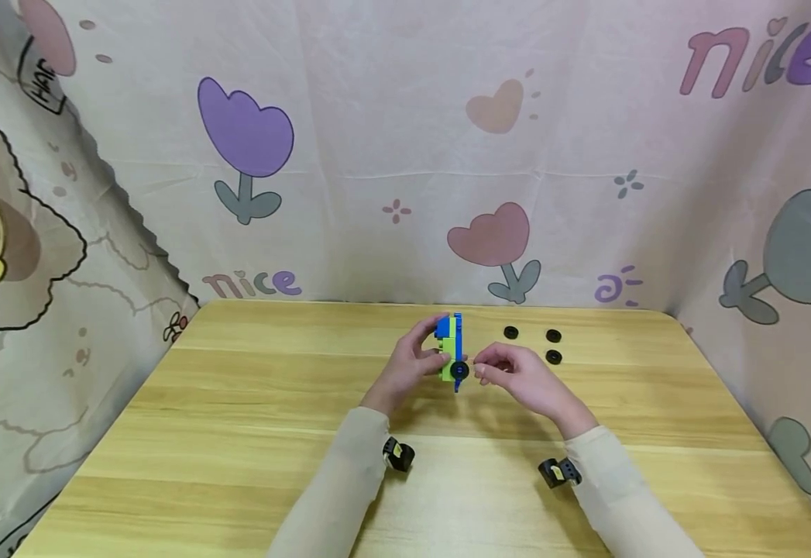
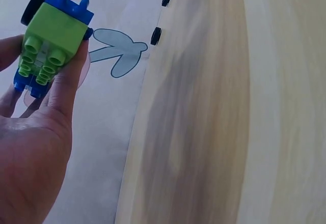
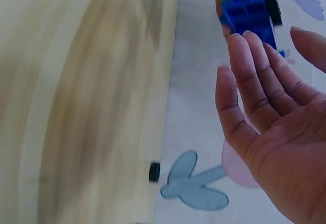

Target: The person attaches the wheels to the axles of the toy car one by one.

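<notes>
A toy car of green and blue building blocks (image 1: 449, 347) is held up above the table by my left hand (image 1: 403, 373), its thumb and fingers gripping the body from both sides. One black wheel (image 1: 459, 371) sits on the car's side facing my right hand. Green studs show on the car (image 2: 55, 26) in the left wrist view. My right hand (image 1: 529, 381) is just right of the car, fingers loosely bent and holding nothing. In the right wrist view its fingertips overlap the car's blue underside (image 3: 250, 18); whether they touch, I cannot tell.
Three loose black wheels lie near the table's back edge: one wheel (image 1: 510, 332) nearer the car, another wheel (image 1: 554, 335) further right, and a third wheel (image 1: 554, 356) in front of that. The wooden table (image 1: 238, 434) meets a patterned cloth backdrop (image 1: 370, 139).
</notes>
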Available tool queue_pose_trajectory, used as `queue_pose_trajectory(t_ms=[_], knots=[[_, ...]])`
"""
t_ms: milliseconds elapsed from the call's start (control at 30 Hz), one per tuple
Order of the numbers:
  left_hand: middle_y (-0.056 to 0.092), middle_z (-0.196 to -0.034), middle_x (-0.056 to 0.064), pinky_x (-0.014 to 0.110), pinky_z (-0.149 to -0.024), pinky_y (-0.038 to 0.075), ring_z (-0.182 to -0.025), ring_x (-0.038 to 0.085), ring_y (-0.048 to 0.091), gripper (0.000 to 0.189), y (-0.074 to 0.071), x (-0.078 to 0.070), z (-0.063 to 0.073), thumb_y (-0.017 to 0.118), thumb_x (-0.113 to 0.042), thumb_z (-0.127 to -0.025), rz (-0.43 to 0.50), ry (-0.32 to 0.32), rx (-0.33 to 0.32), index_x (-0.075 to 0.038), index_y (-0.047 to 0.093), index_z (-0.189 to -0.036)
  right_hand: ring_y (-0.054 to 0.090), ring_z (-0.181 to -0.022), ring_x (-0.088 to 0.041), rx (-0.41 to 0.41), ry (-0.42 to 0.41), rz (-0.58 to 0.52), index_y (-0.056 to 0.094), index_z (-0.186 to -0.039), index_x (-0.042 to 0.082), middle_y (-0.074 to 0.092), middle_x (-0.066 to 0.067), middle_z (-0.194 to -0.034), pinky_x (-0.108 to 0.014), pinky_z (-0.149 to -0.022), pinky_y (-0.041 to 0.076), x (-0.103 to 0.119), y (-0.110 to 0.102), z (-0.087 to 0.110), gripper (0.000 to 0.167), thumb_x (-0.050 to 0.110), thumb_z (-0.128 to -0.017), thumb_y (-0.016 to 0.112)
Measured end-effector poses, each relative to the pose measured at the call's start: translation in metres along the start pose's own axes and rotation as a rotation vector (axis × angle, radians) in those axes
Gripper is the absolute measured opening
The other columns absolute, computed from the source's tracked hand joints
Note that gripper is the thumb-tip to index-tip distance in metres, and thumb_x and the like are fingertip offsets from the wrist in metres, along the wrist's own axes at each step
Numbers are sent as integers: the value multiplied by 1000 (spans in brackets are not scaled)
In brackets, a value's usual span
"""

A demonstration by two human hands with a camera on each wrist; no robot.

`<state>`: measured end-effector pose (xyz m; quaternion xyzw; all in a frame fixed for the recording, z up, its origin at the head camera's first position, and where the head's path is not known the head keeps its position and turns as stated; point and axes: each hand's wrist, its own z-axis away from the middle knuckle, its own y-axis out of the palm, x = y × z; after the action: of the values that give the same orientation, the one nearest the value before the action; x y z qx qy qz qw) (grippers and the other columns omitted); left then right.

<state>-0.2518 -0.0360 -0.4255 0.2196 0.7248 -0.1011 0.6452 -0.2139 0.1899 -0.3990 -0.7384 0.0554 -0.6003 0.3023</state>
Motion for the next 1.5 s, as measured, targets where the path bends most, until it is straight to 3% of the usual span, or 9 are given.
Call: queue_pose_trajectory(t_ms=[167,267,467,633,867,1033,1267,1500], knots=[[30,-153,12,44,-86,54,-119,37,55,66,-2,-1,0,59,7,-94,8,5,12,-17,37,-151,62,-92,-18,-57,-4,123,66,-112,5,67,0,-98,-39,-83,52,-6,-10,3,22,17,-94,67],[31,-153,13,44,-87,54,-119,38,55,65,-3,-1,0,59,8,-93,5,8,17,-15,38,-151,62,-94,-19,-69,3,135,65,-114,3,67,-3,-101,-39,-84,52,-10,-14,4,24,12,-93,68],[32,-152,15,43,-86,54,-116,38,57,66,-4,1,0,60,10,-92,4,9,16,-16,41,-149,62,-103,-28,-100,-22,135,63,-119,-1,65,-17,-114,-45,-88,52,-18,-26,5,30,8,-91,69],[29,-153,19,42,-86,55,-115,38,57,68,-5,2,-1,60,13,-90,5,5,17,-12,39,-150,58,-112,-37,-121,-10,161,61,-125,-3,62,-20,-123,-50,-95,47,-30,-38,7,37,5,-90,70],[36,-150,11,42,-86,55,-114,37,58,68,-4,1,0,61,15,-89,2,-7,-12,-18,46,-146,44,-126,-46,-145,77,310,57,-133,0,54,-21,-135,-59,-106,32,-47,-56,14,48,16,-90,73],[36,-149,9,42,-86,54,-114,37,58,67,-4,0,0,61,14,-89,-13,-18,-25,-21,48,-144,41,-124,-54,-139,139,348,53,-137,0,45,-25,-143,-64,-103,31,-60,-71,18,52,19,-92,70],[35,-150,11,42,-88,54,-115,37,57,67,-3,0,0,61,14,-89,-21,-20,-15,-17,45,-147,43,-123,-53,-115,182,338,49,-140,0,42,-26,-145,-64,-102,33,-74,-85,22,53,15,-93,67],[33,-152,12,42,-88,54,-115,37,57,67,-2,-1,0,61,13,-90,-27,-38,-15,-21,47,-146,52,-112,-48,-107,160,319,52,-133,-7,51,-30,-129,-59,-96,41,-82,-92,18,48,7,-90,67]])
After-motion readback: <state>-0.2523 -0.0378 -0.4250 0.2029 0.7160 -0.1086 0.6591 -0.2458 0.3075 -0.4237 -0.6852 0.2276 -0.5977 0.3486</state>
